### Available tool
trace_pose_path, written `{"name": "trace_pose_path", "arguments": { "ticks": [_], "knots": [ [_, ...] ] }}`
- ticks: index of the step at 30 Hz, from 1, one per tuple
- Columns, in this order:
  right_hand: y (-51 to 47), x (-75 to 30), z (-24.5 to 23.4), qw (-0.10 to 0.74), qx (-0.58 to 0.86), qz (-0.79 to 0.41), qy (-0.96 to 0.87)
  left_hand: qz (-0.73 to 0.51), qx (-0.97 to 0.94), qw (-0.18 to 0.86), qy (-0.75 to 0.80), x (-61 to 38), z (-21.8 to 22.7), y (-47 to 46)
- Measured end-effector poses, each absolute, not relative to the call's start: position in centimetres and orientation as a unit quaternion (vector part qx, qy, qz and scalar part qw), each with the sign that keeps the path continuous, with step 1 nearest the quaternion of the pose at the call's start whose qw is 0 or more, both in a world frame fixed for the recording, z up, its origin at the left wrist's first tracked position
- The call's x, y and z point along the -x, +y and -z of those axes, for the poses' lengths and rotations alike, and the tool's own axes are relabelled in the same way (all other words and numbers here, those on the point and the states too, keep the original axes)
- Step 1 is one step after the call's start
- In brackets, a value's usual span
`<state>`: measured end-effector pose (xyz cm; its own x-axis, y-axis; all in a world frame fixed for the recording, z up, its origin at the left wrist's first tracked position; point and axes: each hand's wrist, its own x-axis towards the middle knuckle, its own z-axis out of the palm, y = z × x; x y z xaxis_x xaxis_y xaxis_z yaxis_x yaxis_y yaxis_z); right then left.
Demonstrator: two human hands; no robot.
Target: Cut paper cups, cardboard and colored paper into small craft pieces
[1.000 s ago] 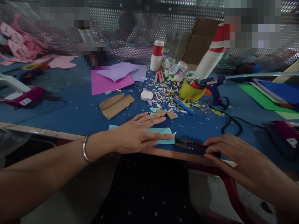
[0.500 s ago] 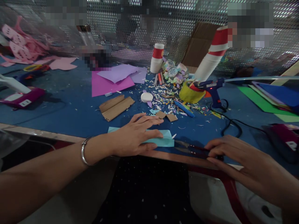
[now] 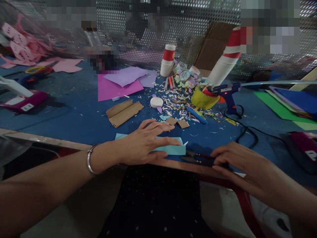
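Observation:
My left hand lies palm down with its fingers spread. It presses on a folded strip of light blue paper along the table's front edge, and the index fingertip reaches close to the strip's right end. In my right hand are thread snips with dark red handles, gripped between fingers and thumb. The blades are parted and point left, low over the table beside the paper's right end. A small white scrap is at that end.
Brown cardboard, a white disc and many paper scraps lie beyond my left hand. A blue glue gun rests against a yellow roll, its cable looping right. Paper cups stand behind.
My right hand has moved slightly left with the snips, bringing the blades nearer the paper. My left index finger has stretched further right along the strip.

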<state>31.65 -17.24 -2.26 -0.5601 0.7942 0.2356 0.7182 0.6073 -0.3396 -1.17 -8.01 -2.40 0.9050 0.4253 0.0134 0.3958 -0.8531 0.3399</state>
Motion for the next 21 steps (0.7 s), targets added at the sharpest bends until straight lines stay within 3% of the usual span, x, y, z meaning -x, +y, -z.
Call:
{"name": "trace_pose_path", "arguments": {
  "ticks": [8,21],
  "knots": [
    [-17.2,-30.8,2.3,0.163,0.406,-0.104,-0.893,0.037,-0.961,0.174,0.211,0.6,1.9,-7.7],
    [-17.5,-30.8,3.3,0.169,0.385,-0.056,-0.905,0.047,-0.954,0.214,0.207,0.4,1.2,-7.9]
  ]
}}
